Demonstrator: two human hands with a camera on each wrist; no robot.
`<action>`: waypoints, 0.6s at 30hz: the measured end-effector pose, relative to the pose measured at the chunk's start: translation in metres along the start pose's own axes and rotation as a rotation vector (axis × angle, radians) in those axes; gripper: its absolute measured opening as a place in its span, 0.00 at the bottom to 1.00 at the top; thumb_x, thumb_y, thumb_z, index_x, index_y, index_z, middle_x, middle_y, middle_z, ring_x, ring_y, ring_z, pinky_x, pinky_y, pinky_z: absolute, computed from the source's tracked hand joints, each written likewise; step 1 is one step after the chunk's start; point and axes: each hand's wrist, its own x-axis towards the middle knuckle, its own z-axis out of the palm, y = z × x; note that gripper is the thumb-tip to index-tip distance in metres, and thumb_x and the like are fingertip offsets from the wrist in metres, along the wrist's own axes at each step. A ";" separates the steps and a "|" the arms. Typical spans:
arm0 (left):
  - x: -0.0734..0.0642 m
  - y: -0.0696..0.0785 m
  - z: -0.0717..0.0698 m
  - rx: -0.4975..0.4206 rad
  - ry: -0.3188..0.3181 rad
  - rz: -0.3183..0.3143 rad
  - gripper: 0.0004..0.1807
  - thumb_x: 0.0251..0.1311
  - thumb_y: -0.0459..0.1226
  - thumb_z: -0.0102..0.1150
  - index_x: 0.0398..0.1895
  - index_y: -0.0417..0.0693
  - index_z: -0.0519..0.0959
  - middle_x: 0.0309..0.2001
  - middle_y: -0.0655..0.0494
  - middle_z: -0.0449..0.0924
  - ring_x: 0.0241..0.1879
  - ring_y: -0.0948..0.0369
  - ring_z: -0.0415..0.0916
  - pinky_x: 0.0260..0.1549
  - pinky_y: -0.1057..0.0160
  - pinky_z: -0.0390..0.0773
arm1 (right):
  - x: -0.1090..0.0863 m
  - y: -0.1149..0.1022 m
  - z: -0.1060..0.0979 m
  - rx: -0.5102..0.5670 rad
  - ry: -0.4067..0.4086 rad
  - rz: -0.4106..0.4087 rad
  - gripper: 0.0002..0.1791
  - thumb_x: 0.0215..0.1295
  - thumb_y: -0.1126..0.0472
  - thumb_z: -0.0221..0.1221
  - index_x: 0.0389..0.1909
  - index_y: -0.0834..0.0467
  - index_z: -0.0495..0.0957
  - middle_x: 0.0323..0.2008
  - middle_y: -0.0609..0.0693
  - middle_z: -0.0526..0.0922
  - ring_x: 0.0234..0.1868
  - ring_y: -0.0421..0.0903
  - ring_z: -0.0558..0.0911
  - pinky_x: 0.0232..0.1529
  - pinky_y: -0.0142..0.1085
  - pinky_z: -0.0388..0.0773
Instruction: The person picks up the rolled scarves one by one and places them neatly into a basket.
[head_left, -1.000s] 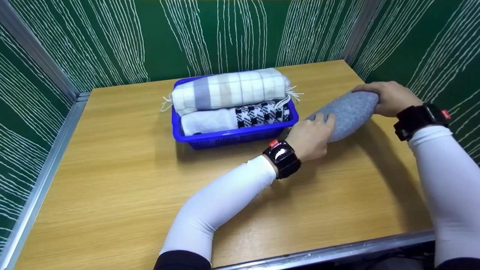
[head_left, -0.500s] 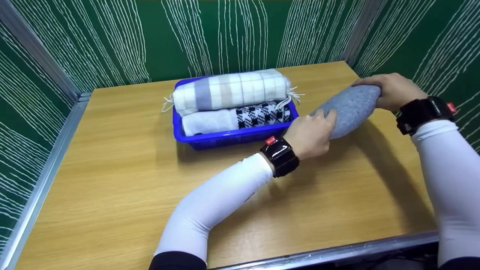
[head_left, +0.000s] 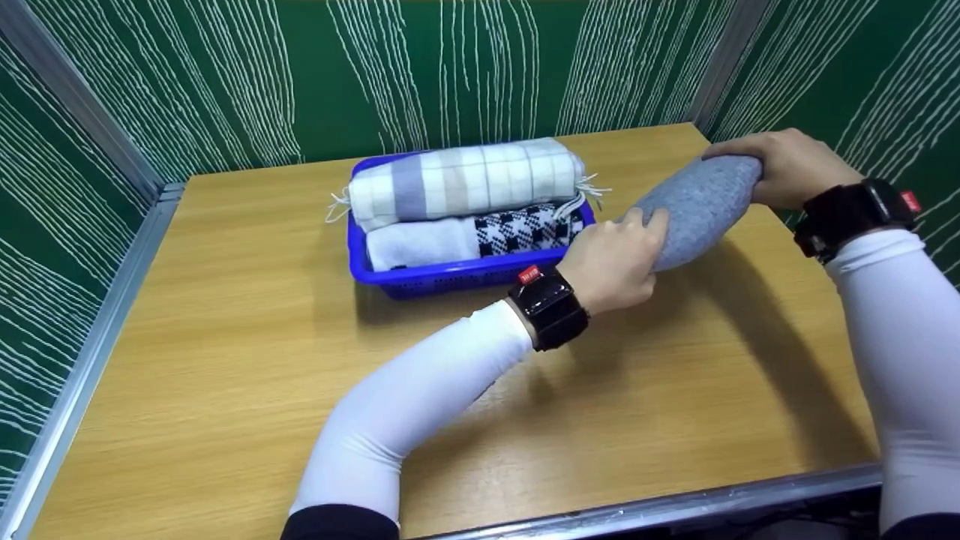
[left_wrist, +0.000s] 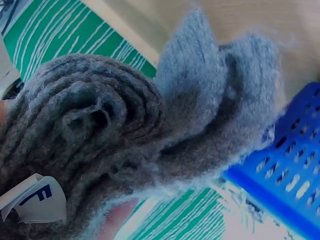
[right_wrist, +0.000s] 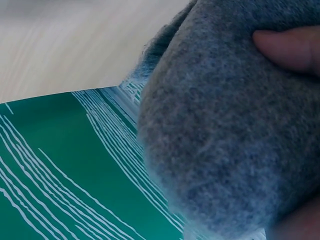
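A rolled grey scarf [head_left: 701, 206] is held in the air over the right side of the table by both hands. My left hand [head_left: 611, 259] grips its near left end, fingers curled over the top. My right hand [head_left: 799, 169] grips the far right end, with the thumb [right_wrist: 290, 47] pressed on the fabric in the right wrist view. The left wrist view shows the coiled layers, a loose folded end and a white tag [left_wrist: 42, 200] with a dark letter. Most of the right hand's other fingers are hidden.
Left of the scarf, a blue plastic basket [head_left: 450, 271] stands on the wooden table [head_left: 247, 360]. In it lie a fringed plaid scarf roll [head_left: 495, 180] and a roll with pale and black-and-white patterned parts [head_left: 521, 231]. Green panels [head_left: 337, 82] enclose the table's back and sides.
Both hands have raised the grey scarf a little, the right end more than the left. My left forearm has shifted slightly left. The basket stays where it was.
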 end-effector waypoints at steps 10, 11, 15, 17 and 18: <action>-0.003 -0.013 -0.020 -0.051 -0.099 0.003 0.38 0.69 0.46 0.65 0.79 0.42 0.66 0.64 0.46 0.82 0.49 0.54 0.89 0.44 0.57 0.91 | 0.003 -0.013 -0.008 -0.016 -0.007 -0.004 0.32 0.67 0.71 0.69 0.72 0.58 0.79 0.61 0.73 0.82 0.59 0.75 0.80 0.59 0.72 0.78; -0.004 -0.015 -0.021 -0.057 -0.104 0.002 0.39 0.69 0.46 0.65 0.79 0.42 0.66 0.65 0.45 0.82 0.49 0.53 0.89 0.45 0.57 0.91 | 0.004 -0.013 -0.008 -0.017 -0.007 -0.008 0.32 0.67 0.71 0.69 0.72 0.57 0.79 0.61 0.73 0.82 0.59 0.74 0.80 0.59 0.72 0.78; -0.006 -0.021 -0.026 -0.076 -0.131 -0.012 0.40 0.69 0.48 0.67 0.79 0.43 0.66 0.66 0.45 0.81 0.52 0.52 0.88 0.49 0.56 0.90 | 0.006 -0.018 -0.009 -0.026 -0.006 -0.020 0.31 0.66 0.71 0.69 0.71 0.57 0.80 0.61 0.72 0.83 0.59 0.74 0.81 0.59 0.72 0.78; -0.007 -0.025 -0.028 -0.086 -0.142 -0.014 0.41 0.69 0.50 0.68 0.79 0.43 0.65 0.66 0.45 0.80 0.53 0.52 0.88 0.51 0.55 0.90 | 0.008 -0.020 -0.010 -0.035 -0.004 -0.027 0.30 0.67 0.71 0.69 0.70 0.57 0.81 0.61 0.71 0.83 0.58 0.73 0.81 0.58 0.71 0.79; -0.007 -0.027 -0.029 -0.089 -0.146 -0.013 0.41 0.68 0.50 0.69 0.78 0.43 0.66 0.66 0.45 0.80 0.53 0.52 0.88 0.52 0.55 0.90 | 0.008 -0.022 -0.010 -0.039 -0.004 -0.029 0.30 0.67 0.71 0.69 0.70 0.58 0.81 0.60 0.71 0.83 0.58 0.73 0.82 0.58 0.71 0.79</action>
